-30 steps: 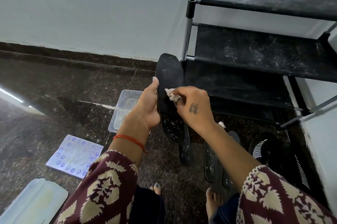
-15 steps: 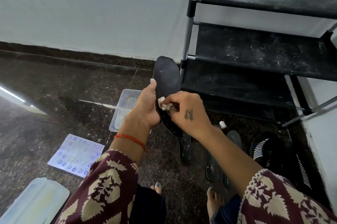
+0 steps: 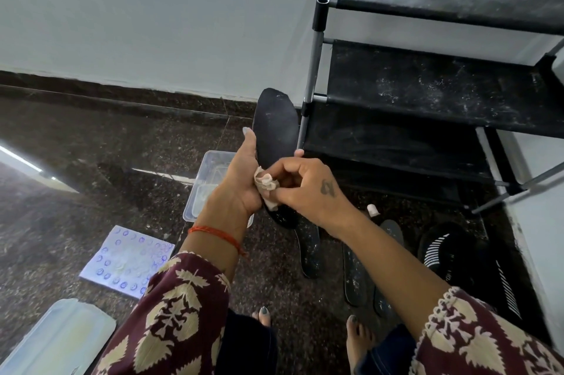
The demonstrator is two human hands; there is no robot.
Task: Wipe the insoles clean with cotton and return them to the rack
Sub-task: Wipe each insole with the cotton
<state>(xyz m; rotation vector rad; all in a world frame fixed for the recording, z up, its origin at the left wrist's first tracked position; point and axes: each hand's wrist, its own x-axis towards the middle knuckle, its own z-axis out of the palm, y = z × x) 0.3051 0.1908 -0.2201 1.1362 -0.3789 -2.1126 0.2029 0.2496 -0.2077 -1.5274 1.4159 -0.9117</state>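
Note:
My left hand grips a black insole from its left side, holding it upright with the toe end pointing up. My right hand pinches a soiled wad of cotton against the insole's lower half, near my left palm. Three more dusty black insoles lie on the floor under my right forearm. The black shoe rack with dusty fabric shelves stands at the right, its metal post just behind the held insole.
A clear plastic tub sits on the dark stone floor behind my left hand. A blue-dotted sheet and a pale lid lie at the lower left. Black striped shoes rest by the rack. My bare feet are below.
My right hand has drawn the cotton down the insole from its middle toward the heel end, close to my left palm. The left hand keeps its hold on the insole.

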